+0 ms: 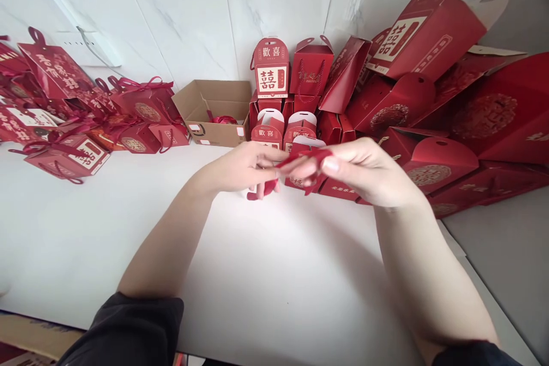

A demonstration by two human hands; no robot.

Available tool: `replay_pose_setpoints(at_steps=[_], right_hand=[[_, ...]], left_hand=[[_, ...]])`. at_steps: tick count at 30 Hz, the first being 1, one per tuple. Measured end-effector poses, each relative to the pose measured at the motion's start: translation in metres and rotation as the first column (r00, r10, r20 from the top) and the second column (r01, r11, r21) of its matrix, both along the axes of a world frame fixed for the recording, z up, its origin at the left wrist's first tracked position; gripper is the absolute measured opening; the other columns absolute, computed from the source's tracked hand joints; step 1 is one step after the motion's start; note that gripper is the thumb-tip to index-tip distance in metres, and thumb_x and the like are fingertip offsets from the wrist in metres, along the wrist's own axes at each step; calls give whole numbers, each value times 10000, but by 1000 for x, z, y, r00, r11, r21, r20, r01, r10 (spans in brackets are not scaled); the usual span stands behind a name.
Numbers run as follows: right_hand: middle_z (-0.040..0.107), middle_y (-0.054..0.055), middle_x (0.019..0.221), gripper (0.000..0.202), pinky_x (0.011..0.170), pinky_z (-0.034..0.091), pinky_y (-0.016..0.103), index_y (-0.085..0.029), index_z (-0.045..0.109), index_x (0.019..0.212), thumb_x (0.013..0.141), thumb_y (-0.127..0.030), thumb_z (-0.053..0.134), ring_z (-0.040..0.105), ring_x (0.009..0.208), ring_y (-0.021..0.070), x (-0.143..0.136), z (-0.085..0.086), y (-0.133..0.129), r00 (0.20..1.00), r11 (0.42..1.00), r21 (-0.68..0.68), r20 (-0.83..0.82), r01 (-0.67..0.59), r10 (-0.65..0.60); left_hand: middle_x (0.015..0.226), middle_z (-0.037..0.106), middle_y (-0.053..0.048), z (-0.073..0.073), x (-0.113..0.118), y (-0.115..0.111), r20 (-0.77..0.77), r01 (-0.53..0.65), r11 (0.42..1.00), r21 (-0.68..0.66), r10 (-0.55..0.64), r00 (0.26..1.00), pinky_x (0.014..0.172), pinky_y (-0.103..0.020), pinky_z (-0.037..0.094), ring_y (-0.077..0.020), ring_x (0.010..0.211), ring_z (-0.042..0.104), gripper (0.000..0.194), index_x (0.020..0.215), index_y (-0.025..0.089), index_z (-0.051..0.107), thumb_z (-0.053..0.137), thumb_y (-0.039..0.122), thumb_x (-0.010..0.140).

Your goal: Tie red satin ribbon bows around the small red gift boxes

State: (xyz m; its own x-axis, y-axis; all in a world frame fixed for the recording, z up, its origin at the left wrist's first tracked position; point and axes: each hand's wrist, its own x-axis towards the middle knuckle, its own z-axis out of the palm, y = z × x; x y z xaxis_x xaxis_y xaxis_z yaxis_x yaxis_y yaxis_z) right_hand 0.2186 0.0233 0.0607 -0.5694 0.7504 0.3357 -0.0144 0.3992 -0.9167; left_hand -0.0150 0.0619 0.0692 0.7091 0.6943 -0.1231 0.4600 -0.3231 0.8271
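A red ribbon (319, 156) stretches between my two hands, above the white table near its middle. My left hand (240, 167) has its fingers closed on one part of it, and a loose end dangles below those fingers. My right hand (369, 174) pinches another part between thumb and fingers, with a second end hanging down beside it. Motion blurs the fingertips and the ribbon's middle. Just behind my hands stand small red gift boxes (269, 132) with white inner flaps, partly hidden by my fingers.
An open cardboard box (218, 132) with red ribbon inside stands against the tiled wall. Red gift boxes (424, 103) are stacked high at the right. Ribboned boxes (64, 155) fill the back left. The white table (274, 280) spreads out below my arms.
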Motion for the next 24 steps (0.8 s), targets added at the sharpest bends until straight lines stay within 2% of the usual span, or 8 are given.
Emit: replay_pose_setpoints(at_steps=[2,4,7,9,12,16,20,24], right_hand=[[756,43,1058,270,809,573,353,-263,780,998,921,-442,592,694,978,225,4,-1,3,987,990,33,-93,137,-133],[747,44,1094,272,849,570,364,-266,777,1010,928,-438,584,684,1028,233,5,-4,7,975,979,48,-115,197,-190],[754,48,1060,272,925,547,373,-246,772,1021,940,-413,574,680,1048,228,0,-10,14,985,986,56,-80,155,-150],[757,49,1018,289,952,531,372,-225,769,1008,949,-413,558,681,1038,224,-5,-14,17,993,993,63,-64,103,-99],[742,46,1001,317,934,521,352,-200,753,976,968,-414,519,671,1012,217,-12,-18,19,995,990,105,-47,92,-87],[712,40,908,281,836,521,313,-177,709,918,961,-397,539,652,902,186,-16,-23,22,998,987,153,-4,57,-57],[701,31,781,272,692,530,268,-166,706,905,925,-413,594,660,748,155,-22,-29,22,995,990,130,93,-47,35],[725,40,701,342,644,551,263,-140,736,928,964,-406,525,689,652,147,-23,-24,14,938,991,47,330,-122,100]], left_hand=[[787,750,-66,1,1,-1,-41,106,985,-134,-112,993,460,-204,478,-122,506,652,203,963,158,702,580,305,894],[785,757,-87,3,2,-3,-33,193,954,-230,-206,978,442,-202,464,-128,497,656,198,946,146,695,597,308,889],[758,761,-103,7,1,-4,30,277,922,-272,-280,960,419,-201,459,-134,472,653,226,998,142,701,629,318,874],[743,761,-107,10,-2,-5,69,291,925,-245,-283,957,427,-207,483,-136,457,649,239,1008,135,713,645,314,865],[701,752,-99,14,-9,-7,175,237,955,-178,-206,963,414,-209,495,-140,429,636,327,1096,121,705,675,325,842],[610,719,-53,18,-17,-10,343,104,990,-91,-67,937,367,-189,457,-129,385,597,523,1327,135,571,653,357,861],[632,707,-56,21,-19,-10,273,22,999,-46,-8,962,375,-185,435,-103,380,555,571,1405,111,476,622,310,890],[522,557,36,19,-17,-6,153,-55,996,66,44,987,380,-181,351,-65,375,434,454,1330,132,563,581,254,894]])
